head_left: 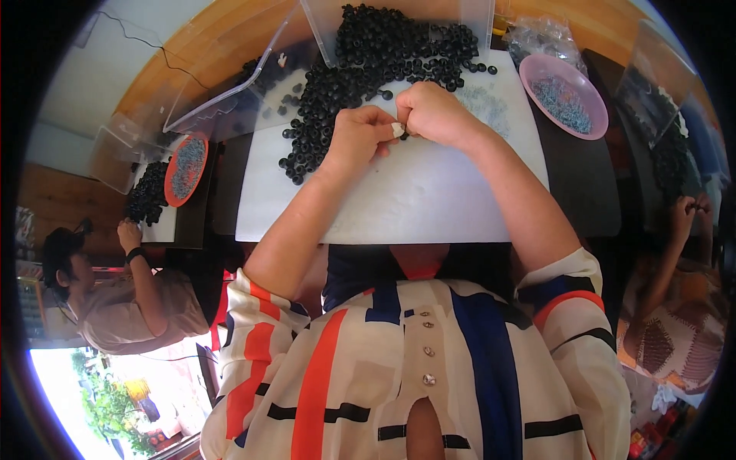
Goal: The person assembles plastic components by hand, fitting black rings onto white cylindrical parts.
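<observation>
here, your left hand (356, 139) pinches a small black piece (404, 136) beside the black-ring pile (328, 96); your right hand (435, 113) curls close by, its grip hidden.

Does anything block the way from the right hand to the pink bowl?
Nothing upright shows between the right hand and the pink bowl; only scattered bluish bits lie there on the white board.

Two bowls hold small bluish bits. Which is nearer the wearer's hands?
The pink bowl, at the upper-right edge of the white board; the orange bowl stands well away, at far left.
</observation>
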